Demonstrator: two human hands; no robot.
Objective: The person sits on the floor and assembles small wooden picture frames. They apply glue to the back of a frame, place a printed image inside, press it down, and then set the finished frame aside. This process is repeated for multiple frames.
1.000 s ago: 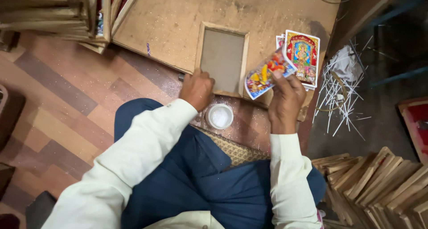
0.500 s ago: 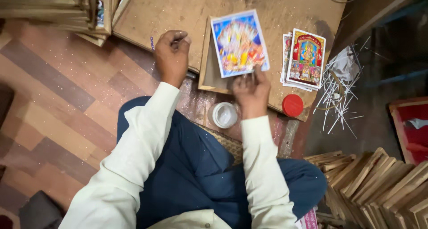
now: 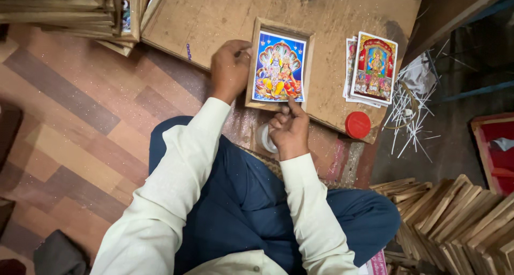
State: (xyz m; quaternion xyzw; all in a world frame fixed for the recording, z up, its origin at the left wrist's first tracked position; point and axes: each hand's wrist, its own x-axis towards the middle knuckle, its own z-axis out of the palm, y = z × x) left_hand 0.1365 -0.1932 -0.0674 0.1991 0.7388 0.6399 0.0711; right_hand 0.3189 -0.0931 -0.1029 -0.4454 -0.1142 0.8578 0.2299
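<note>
**Wooden frame and a bright print on the work board**

Wood strips and stacked frames point(image 3: 64, 10) fill the upper left corner, lying at the edge of a patterned brown floor point(image 3: 69, 130). Next to them a large worn board point(image 3: 332, 13) spreads across the top. The left hand point(image 3: 229, 69) rests on this board at the left rail of a small wooden frame point(image 3: 252, 66); its fingers are curled in narrowly around a thin dark stick-like tool, too small to tell what kind. Inside the frame lies a colourful picture print point(image 3: 279, 66), blue at the top with orange figures below, sitting slightly tilted within the rails. The right hand point(image 3: 289, 129) is just below the frame, its index finger stretched out and pressing on the bottom edge of the print, the other fingers loosely folded and holding nothing. Under that hand a small white round tub point(image 3: 263, 138) peeks out. Further right, a small pile of similar prints point(image 3: 373, 67) lies on the board, with a red lid point(image 3: 357, 124) near the board's lower edge. Beyond it, thin white sticks point(image 3: 409, 112) are scattered, and wooden slats point(image 3: 455, 216) are stacked at the lower right.
</note>
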